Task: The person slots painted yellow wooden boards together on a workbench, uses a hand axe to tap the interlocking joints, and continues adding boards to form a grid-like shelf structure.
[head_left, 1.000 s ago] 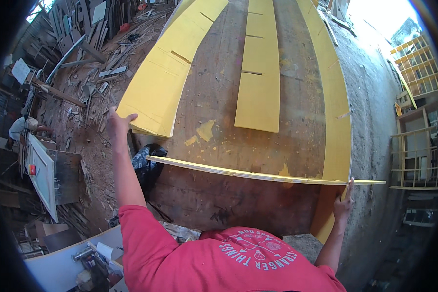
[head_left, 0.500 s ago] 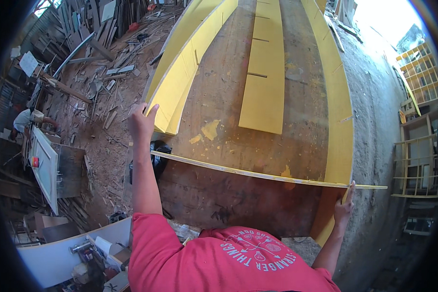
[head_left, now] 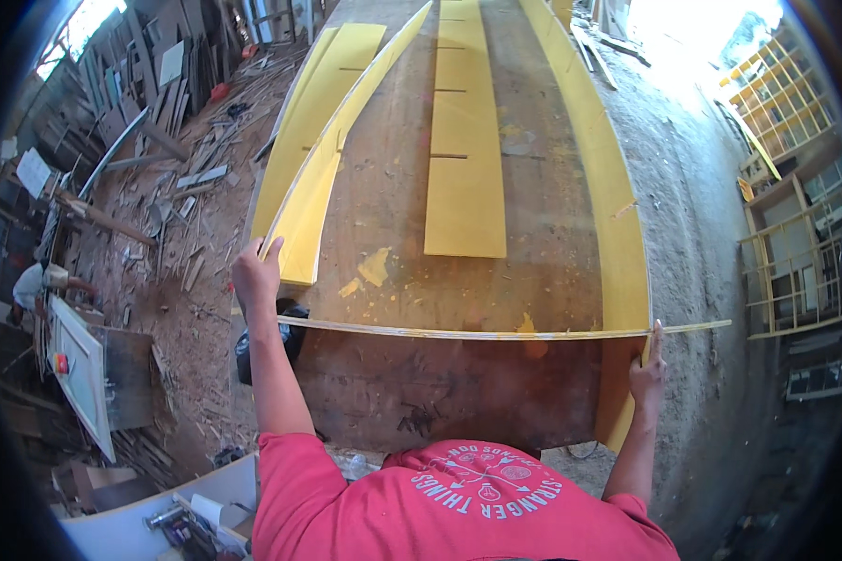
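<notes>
Across the near end of the brown tabletop (head_left: 533,224) lies a long thin yellow-edged strip (head_left: 458,332), running crosswise from the left side to past the right edge, where its tip overhangs. It looks narrow and slightly bowed, pale yellow along its visible edge. The right hand (head_left: 647,374) holds it near that right edge, fingers closed on the strip with one finger pointing up along it.

The left hand (head_left: 255,273) grips the near end of a tilted yellow board (head_left: 313,201) at the tabletop's left side; the fingers wrap over its raised edge, so the board stands up on its long side rather than lying flat.

Four yellow boards show in all: the tilted one, a flat one (head_left: 332,84) just left of it, a shorter one (head_left: 463,159) lying lengthwise down the middle, and a long curved one (head_left: 617,215) along the right edge. Two yellow patches (head_left: 374,268) mark the bare wood between the tilted board and the middle one.

Beside the tabletop on the left, the floor (head_left: 182,234) is strewn with wood scraps and offcuts. A dark bag (head_left: 285,341) sits below the left forearm. Another person (head_left: 37,285) crouches far left near a white panel (head_left: 79,369). Rough concrete (head_left: 711,187) borders the right side.
</notes>
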Tool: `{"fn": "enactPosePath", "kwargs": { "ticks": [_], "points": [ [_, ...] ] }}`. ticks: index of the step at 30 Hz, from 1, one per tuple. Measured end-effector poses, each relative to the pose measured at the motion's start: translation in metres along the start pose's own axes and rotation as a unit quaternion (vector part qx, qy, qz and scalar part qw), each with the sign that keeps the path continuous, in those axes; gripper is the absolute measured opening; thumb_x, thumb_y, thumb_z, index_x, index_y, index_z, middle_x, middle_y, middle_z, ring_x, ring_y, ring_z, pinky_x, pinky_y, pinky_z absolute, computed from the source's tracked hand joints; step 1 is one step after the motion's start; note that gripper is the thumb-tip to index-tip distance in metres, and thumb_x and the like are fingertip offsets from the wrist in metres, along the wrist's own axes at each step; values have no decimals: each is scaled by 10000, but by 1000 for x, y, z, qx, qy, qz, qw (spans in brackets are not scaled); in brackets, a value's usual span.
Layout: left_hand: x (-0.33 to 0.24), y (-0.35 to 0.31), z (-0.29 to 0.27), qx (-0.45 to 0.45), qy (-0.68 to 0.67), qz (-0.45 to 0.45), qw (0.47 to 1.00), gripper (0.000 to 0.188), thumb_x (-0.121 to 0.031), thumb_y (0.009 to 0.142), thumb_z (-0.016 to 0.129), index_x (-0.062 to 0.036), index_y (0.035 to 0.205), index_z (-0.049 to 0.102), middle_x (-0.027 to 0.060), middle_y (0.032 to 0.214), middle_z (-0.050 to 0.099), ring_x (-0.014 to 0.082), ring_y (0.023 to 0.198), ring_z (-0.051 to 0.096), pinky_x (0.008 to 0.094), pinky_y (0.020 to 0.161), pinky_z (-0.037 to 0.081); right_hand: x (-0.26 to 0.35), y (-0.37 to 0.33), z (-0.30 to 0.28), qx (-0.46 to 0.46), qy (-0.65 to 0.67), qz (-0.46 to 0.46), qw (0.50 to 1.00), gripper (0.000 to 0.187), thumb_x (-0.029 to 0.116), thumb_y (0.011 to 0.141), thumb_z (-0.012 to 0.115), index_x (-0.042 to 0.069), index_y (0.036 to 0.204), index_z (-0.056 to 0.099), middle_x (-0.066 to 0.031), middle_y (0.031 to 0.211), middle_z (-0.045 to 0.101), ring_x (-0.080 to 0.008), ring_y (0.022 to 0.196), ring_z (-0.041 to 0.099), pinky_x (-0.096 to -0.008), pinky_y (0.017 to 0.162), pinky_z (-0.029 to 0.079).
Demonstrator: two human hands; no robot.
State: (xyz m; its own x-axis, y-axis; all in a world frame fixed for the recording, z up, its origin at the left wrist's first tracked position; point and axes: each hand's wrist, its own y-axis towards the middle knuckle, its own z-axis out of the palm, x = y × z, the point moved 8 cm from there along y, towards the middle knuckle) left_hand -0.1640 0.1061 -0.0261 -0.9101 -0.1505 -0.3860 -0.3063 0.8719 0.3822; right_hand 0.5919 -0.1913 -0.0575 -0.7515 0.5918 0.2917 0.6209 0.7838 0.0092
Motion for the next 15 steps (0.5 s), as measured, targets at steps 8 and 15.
{"fn": "enactPosePath", "kwargs": {
  "ticks": [8, 15],
  "points": [
    [65, 35, 1, -69, -55, -55, 995, 529, -498, 958, 803, -3, 1141, 763, 238, 1026, 792, 443, 992, 761, 514, 839, 584, -13, 2, 4, -5, 15, -5, 1000, 937, 90, 928, 704, 311, 1726, 266, -339, 1189, 722, -575, 1051, 678, -662, 916, 530],
    [117, 28, 11, -148, 38, -160, 975, 906, -365, 923, 852, 30, 1570, 354, 338, 1532, 480, 485, 1397, 525, 530, 1169, 473, -23, 2, 8, -1, 14, 9, 1000, 938, 114, 929, 707, 324, 1728, 262, -341, 1101, 730, -569, 1033, 682, -645, 919, 540]
  ]
}}
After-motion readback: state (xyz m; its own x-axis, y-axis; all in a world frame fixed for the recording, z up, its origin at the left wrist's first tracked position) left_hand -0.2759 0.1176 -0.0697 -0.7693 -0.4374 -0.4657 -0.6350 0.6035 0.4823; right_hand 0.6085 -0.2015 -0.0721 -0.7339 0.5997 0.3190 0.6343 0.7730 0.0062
